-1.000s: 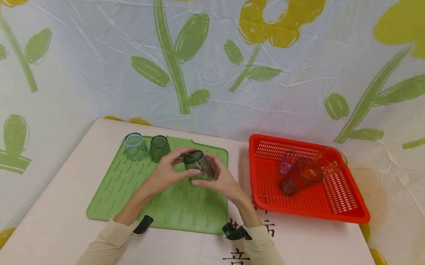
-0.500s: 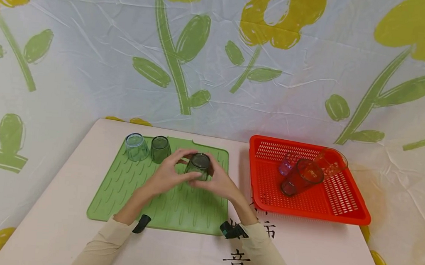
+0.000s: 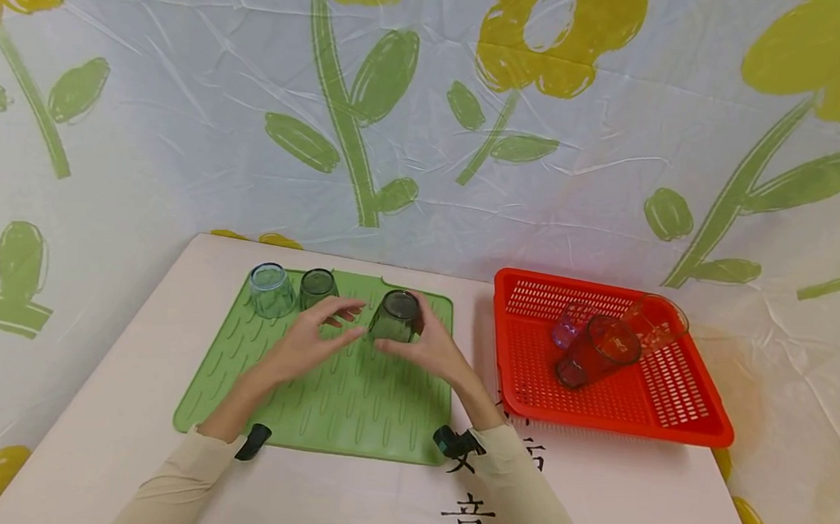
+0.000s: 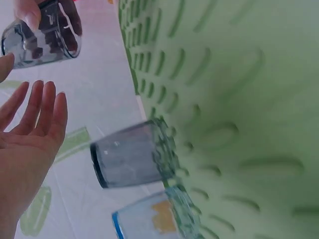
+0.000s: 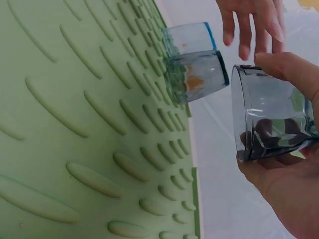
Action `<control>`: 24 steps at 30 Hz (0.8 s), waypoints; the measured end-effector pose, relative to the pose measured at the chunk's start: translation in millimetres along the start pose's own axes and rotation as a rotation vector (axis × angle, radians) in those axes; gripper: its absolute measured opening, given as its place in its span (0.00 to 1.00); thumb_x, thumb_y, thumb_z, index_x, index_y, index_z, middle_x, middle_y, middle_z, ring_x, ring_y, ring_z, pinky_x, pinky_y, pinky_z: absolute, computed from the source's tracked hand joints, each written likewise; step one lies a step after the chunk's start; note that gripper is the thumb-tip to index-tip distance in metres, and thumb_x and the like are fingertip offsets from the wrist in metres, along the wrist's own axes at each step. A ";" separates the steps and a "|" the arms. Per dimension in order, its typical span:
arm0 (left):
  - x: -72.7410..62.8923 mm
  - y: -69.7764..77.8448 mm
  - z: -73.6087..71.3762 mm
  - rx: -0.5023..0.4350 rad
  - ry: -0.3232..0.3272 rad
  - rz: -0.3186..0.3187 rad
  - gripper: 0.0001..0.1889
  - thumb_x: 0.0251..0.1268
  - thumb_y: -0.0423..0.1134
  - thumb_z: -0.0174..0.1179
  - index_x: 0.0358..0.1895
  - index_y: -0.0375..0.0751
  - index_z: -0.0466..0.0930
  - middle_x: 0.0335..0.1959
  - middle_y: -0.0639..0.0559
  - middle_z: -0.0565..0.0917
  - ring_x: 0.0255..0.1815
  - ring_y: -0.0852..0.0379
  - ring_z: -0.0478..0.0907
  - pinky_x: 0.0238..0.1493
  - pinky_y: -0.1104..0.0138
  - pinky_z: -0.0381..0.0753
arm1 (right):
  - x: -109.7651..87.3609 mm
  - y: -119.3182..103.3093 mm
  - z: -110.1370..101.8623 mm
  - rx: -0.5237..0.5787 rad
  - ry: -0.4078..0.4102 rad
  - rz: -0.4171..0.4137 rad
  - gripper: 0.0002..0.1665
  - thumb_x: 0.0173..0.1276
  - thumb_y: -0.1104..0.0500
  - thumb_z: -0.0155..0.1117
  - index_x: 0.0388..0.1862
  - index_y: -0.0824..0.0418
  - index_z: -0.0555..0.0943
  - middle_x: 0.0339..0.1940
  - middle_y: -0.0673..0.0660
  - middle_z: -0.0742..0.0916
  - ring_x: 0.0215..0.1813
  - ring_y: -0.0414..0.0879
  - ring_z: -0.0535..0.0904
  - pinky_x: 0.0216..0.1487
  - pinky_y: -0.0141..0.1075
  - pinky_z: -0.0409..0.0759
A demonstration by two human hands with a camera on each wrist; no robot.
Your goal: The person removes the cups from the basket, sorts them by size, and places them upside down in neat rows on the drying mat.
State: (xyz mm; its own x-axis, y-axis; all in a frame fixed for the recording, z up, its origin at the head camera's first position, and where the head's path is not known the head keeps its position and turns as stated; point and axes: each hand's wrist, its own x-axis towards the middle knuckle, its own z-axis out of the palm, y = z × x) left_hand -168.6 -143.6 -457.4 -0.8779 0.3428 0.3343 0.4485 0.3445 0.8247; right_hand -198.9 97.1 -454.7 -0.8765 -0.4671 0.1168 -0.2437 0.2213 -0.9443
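Note:
My right hand [image 3: 434, 344] holds a smoky grey drinking glass [image 3: 393, 326] by its side, fingers and thumb around it. The glass [image 5: 271, 109] is upside down, its rim toward the green mat [image 5: 89, 149] with a gap between, as the right wrist view shows. To its left my left hand [image 3: 304, 342] is apart from the glass, its fingers loosely extended and holding nothing; the palm [image 4: 25, 154] shows in the left wrist view. Behind that hand another grey glass [image 3: 318, 285] stands upside down on the mat, next to a blue-rimmed clear glass [image 3: 272, 293], also inverted.
A red plastic basket [image 3: 607, 426] stands to the right of the mat. Inside it lie a tall dark glass [image 3: 594, 354], a small purple-tinted glass [image 3: 569, 326] and a large clear glass [image 3: 655, 323]. A flowered curtain [image 3: 430, 131] hangs behind the pale table [image 3: 342, 498].
Both hands held the tilted grey glass a second ago; it was then turned more upright, bottom up. My left hand has let go and moved left, while the right hand keeps hold.

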 end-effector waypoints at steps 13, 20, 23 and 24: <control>-21.8 -28.6 -26.5 0.107 0.052 -0.003 0.20 0.72 0.31 0.64 0.65 0.33 0.78 0.56 0.42 0.82 0.55 0.38 0.79 0.53 0.46 0.81 | 17.9 6.9 1.1 -0.102 0.133 0.039 0.51 0.60 0.57 0.81 0.76 0.55 0.62 0.65 0.58 0.79 0.70 0.52 0.74 0.70 0.54 0.72; -32.7 -40.1 -38.2 0.152 0.078 0.004 0.18 0.71 0.29 0.64 0.62 0.30 0.79 0.55 0.36 0.83 0.53 0.37 0.80 0.50 0.48 0.82 | 30.0 13.1 6.1 -0.090 0.148 0.035 0.51 0.61 0.58 0.81 0.77 0.56 0.62 0.66 0.58 0.78 0.67 0.50 0.76 0.67 0.49 0.75; -38.0 -46.0 -42.7 0.177 0.077 -0.015 0.17 0.73 0.30 0.63 0.62 0.30 0.79 0.54 0.34 0.83 0.52 0.37 0.80 0.49 0.52 0.82 | 34.5 16.1 8.7 -0.092 0.152 0.042 0.51 0.62 0.57 0.80 0.78 0.56 0.61 0.67 0.59 0.77 0.69 0.53 0.74 0.67 0.51 0.74; -39.6 -47.7 -44.0 0.181 0.080 -0.017 0.17 0.73 0.30 0.63 0.62 0.29 0.79 0.54 0.33 0.83 0.51 0.37 0.80 0.49 0.53 0.82 | 35.7 17.0 9.5 -0.093 0.157 0.045 0.51 0.62 0.57 0.80 0.78 0.56 0.61 0.67 0.60 0.77 0.69 0.53 0.74 0.67 0.52 0.74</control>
State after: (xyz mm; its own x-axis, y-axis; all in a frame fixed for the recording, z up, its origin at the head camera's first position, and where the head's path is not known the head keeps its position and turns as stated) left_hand -162.6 -212.0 -489.9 -0.8928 0.2679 0.3622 0.4502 0.5039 0.7371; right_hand -230.4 76.0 -469.5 -0.9396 -0.3172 0.1288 -0.2339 0.3201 -0.9180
